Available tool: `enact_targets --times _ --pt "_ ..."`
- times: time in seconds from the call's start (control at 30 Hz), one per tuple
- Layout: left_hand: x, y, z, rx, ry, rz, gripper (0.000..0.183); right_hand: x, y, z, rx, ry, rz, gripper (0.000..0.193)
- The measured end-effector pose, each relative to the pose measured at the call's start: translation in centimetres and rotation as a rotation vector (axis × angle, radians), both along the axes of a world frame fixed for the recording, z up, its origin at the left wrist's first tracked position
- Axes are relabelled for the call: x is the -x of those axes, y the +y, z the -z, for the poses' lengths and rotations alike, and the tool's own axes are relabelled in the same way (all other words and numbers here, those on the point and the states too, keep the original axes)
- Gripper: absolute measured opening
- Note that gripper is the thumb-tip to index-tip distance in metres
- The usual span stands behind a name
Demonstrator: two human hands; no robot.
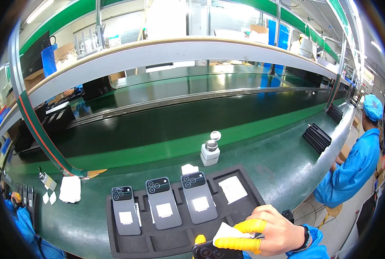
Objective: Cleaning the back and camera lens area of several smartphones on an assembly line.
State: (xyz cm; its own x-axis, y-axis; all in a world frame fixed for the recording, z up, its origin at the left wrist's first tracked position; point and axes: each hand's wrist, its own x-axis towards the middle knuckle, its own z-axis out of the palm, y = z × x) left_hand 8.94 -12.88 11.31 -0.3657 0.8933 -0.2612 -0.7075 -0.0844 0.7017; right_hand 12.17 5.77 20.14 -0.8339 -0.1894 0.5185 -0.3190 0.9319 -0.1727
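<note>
At the lower edge, my right hand (276, 231), with yellow finger cots on its fingers, pinches a folded white wipe (223, 233) against a dark phone (209, 251). Only a yellow-covered fingertip of my left hand (200, 238) shows, at the phone's upper left edge; the rest is out of the picture. The phone's round camera lenses face up. Just beyond lies a black tray (166, 248) bearing three grey phones: a left one (127, 224), a middle one (164, 218) and a right one (200, 211). Each has a white label. A white paper (232, 189) lies in the right slot.
A white pump bottle (210, 154) stands behind the tray. White cloths (70, 189) and a small bottle (47, 181) lie left. Black trays (317, 138) are stacked at right, near a co-worker in blue (352, 166). A conveyor (166, 121) runs behind, under a shelf (192, 49).
</note>
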Motion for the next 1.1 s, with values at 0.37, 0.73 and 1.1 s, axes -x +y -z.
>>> enact_targets --times 0.37,0.73,1.1 --pt "0.1 0.1 -0.4 -0.015 -0.058 0.010 0.051 0.3 -0.3 0.0 0.050 0.096 -0.053 0.041" --pt "0.5 0.5 -0.9 -0.025 -0.129 0.028 0.051 0.3 -1.4 0.4 -0.019 0.015 -0.084 0.042" --pt "1.1 -0.1 -1.0 -0.037 -0.194 0.038 0.050 -0.4 -1.0 -0.3 -0.163 0.034 -0.174 0.040"
